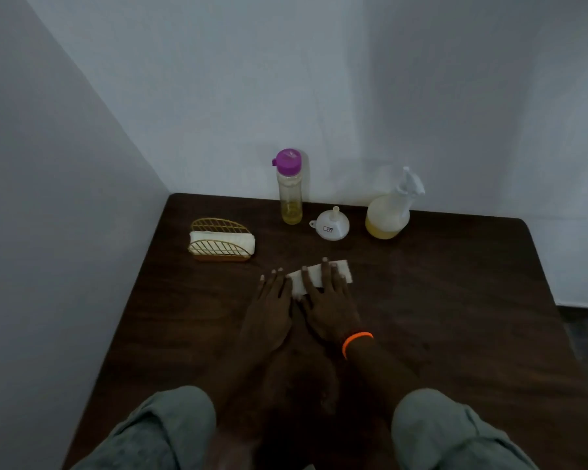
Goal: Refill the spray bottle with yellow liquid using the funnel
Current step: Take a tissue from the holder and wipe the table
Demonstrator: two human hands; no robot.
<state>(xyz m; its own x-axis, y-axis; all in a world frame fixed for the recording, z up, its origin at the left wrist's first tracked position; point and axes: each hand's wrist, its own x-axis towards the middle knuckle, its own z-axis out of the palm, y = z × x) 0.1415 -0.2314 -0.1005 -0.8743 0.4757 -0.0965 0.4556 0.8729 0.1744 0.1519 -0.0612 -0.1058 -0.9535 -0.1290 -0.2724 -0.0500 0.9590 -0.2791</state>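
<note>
Both flat hands, left hand [273,301] and right hand [328,300], pressed one napkin [319,276]; beyond stood one spray bottle [389,212], one funnel [331,225].

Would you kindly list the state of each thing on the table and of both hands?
Spray bottle: upright, sprayer on, partly full of yellow liquid.
Purple-capped bottle: upright, capped, yellow liquid low.
Funnel: upside down, spout up.
Napkin holder: loaded.
Napkin: flat on table.
Left hand: flat, at napkin's edge.
Right hand: flat, pressing napkin.

The right hand [326,301] hides part of the folded tissue [319,278].
</note>
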